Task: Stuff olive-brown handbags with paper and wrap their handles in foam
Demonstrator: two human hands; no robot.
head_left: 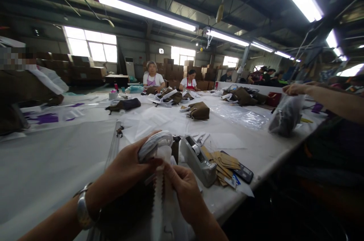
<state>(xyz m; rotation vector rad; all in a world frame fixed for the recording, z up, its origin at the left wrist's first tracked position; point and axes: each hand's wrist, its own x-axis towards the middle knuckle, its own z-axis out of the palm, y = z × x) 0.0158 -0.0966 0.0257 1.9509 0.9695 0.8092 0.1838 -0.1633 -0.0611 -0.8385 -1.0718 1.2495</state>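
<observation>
My left hand [133, 163] is closed around a bag handle [155, 144] wrapped in white material. Close beside it, my right hand [184, 186] pinches a white wrapping strip [158, 207], which hangs down and has a jagged edge. The fingertips of both hands nearly meet where the strip comes up to the handle. Dark brown material shows behind the handle, mostly hidden by my hands. Just right of my hands stands a grey tape dispenser [198, 160] with a roll of tape in it.
Brown paper tags [226, 163] and a phone [241, 172] lie right of the dispenser. Across the white table [236, 146] are brown bags [199, 110] and clear plastic film [241, 115]. At right, another person's hand [295, 88] holds a bagged dark item [286, 116]. Co-workers sit opposite.
</observation>
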